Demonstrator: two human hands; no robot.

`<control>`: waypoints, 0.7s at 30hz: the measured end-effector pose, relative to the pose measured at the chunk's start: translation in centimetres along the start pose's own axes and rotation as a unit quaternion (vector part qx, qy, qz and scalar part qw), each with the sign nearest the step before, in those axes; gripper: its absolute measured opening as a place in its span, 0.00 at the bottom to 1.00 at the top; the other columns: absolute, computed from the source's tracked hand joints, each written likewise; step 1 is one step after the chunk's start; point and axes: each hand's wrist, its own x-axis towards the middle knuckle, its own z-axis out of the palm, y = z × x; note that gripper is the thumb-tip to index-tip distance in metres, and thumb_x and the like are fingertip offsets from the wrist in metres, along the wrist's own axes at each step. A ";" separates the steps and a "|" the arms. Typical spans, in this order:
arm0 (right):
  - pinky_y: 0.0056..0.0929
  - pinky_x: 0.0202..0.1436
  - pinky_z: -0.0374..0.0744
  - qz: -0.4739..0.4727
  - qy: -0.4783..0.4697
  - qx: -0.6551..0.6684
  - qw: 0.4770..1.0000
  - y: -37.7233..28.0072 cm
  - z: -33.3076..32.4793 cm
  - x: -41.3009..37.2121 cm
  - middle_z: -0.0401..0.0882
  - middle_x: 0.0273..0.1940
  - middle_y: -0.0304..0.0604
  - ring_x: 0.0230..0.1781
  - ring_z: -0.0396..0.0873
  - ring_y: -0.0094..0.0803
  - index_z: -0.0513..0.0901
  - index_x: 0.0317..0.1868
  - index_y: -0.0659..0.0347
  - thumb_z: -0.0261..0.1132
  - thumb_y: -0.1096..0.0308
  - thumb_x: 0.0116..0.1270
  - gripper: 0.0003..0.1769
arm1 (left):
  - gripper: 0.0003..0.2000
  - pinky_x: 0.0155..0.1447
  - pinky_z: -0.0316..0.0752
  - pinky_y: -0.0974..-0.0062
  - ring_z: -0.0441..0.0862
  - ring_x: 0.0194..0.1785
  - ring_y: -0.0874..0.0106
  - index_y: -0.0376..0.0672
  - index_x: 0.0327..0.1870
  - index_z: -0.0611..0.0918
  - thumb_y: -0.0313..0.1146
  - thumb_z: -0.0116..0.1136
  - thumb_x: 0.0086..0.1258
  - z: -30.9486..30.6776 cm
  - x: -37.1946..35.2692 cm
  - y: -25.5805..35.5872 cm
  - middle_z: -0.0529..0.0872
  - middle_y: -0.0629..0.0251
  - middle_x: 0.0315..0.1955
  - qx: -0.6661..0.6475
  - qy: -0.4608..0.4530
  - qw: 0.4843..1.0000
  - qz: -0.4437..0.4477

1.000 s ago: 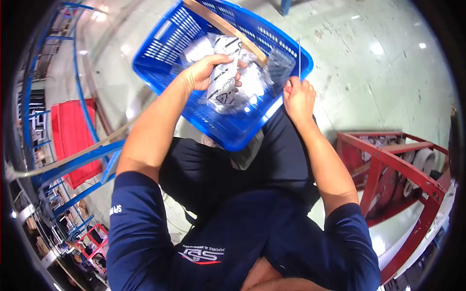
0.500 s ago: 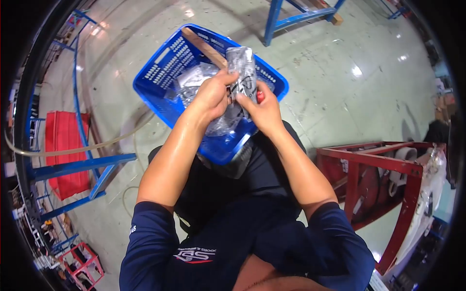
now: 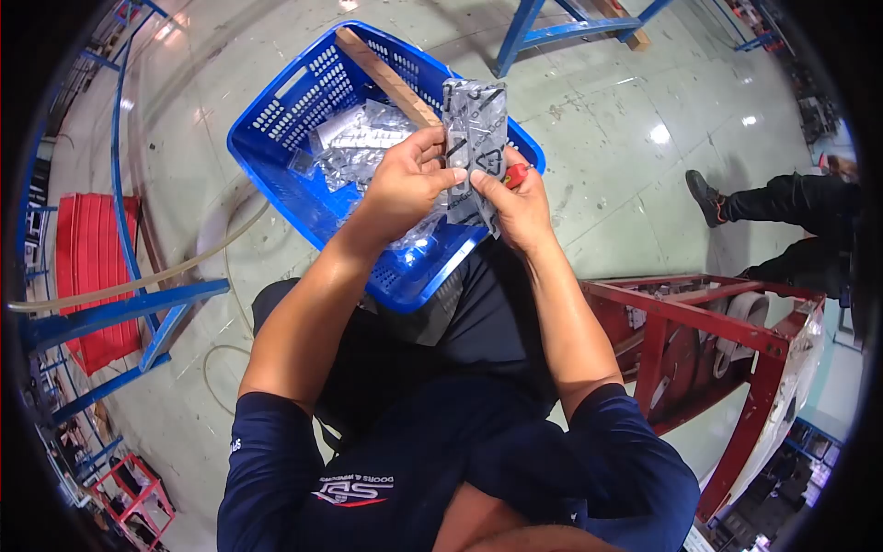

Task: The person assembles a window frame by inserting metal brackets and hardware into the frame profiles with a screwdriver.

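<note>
The left hand [image 3: 405, 179] and right hand [image 3: 522, 210] pinch a printed plastic packet [image 3: 476, 133] over the blue basket [image 3: 405, 283], toward twelve o'clock; the right also holds a red object [image 3: 515, 176]. The pale floor [image 3: 625, 184] is scuffed (it shines in spots). A red frame [image 3: 763, 419] stands at four o'clock, another person's leg [image 3: 782, 200] near three.

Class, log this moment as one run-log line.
left hand: pinching printed plastic packet | right hand: pinching packet, holding red object | blue plastic basket: wooden strip, plastic packaging inside
</note>
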 end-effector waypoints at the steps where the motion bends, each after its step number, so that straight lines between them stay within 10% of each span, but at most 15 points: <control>1: 0.24 0.53 0.80 -0.010 0.000 0.005 1.000 0.2 0.2 0.4 0.87 0.48 0.38 0.46 0.83 0.21 0.81 0.58 0.66 0.69 0.74 0.72 0.16 | 0.27 0.70 0.77 0.71 0.82 0.63 0.69 0.30 0.72 0.72 0.15 0.61 0.72 -0.4 0.0 -0.1 0.84 0.55 0.61 0.011 0.007 1.000 0.010; 15: 0.36 0.73 0.73 -0.091 0.026 -0.044 0.994 3.1 4.1 0.3 0.72 0.72 0.52 0.69 0.74 0.35 0.65 0.75 0.69 0.71 0.61 0.74 0.38 | 0.21 0.62 0.80 0.72 0.86 0.55 0.68 0.25 0.66 0.75 0.21 0.62 0.74 -1.4 -2.1 1.9 0.87 0.50 0.55 -0.017 0.163 0.986 -0.022; 18: 0.28 0.59 0.76 -0.177 0.054 -0.282 0.941 2.0 3.6 -1.1 0.77 0.56 0.41 0.50 0.77 0.28 0.76 0.67 0.62 0.79 0.61 0.66 0.34 | 0.23 0.36 0.70 0.86 0.81 0.41 0.84 0.35 0.68 0.77 0.28 0.65 0.73 -1.5 -1.8 1.7 0.88 0.66 0.52 -0.021 0.156 0.987 -0.023; 21: 0.33 0.45 0.79 -0.183 0.102 -0.366 0.907 1.8 4.1 -1.4 0.78 0.46 0.44 0.40 0.79 0.33 0.83 0.54 0.61 0.79 0.66 0.62 0.21 | 0.23 0.42 0.78 0.83 0.85 0.47 0.79 0.34 0.69 0.76 0.26 0.63 0.75 -1.2 -1.3 1.7 0.88 0.62 0.54 -0.050 0.186 0.981 -0.024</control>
